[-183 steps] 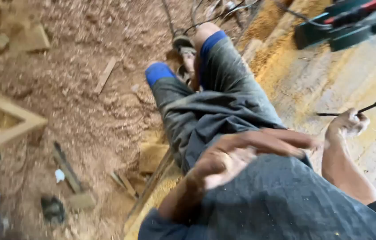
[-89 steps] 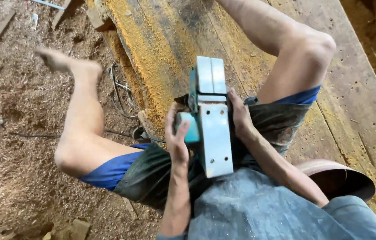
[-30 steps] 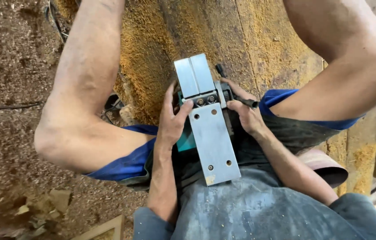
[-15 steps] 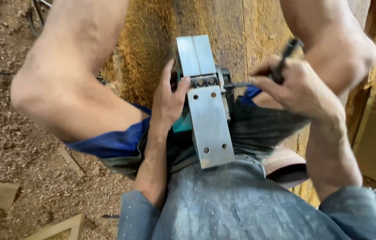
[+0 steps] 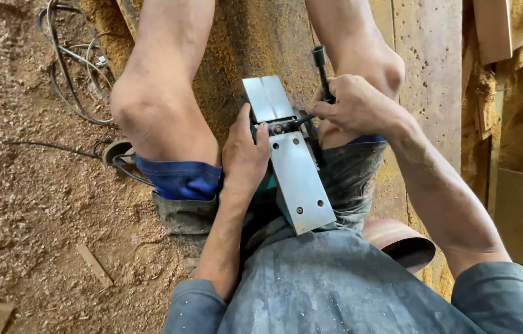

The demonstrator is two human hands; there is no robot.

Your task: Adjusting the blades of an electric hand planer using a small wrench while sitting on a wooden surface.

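One electric planer [image 5: 292, 167], upturned, metal sole plates facing up, resting in our lap between our two bare knees; teal body mostly hidden beneath the plates. One black socket wrench [image 5: 321, 74], L-shaped, its short end seated on the blade-drum bolts at the gap between the front and rear plates. Half a second before, we held the wrench lifted clear, off to the right; it had since come down onto the bolts, which we judged to mean turning was starting. Left hand [image 5: 244, 154]: fingers wrapped on the planer's left flank, thumb near the drum, steadying it. Right hand [image 5: 354, 105]: fingers clamped on the wrench's shank. One wide plank [image 5: 422, 80], dusted with yellow sawdust, under us as a seat. One dark cable bundle [image 5: 76, 68], looped on the sawdust floor [image 5: 26, 204] to our left; one loose wood sliver [image 5: 94, 265] near it; one brown curved object [image 5: 401, 244] by our right hip, kind unclear.
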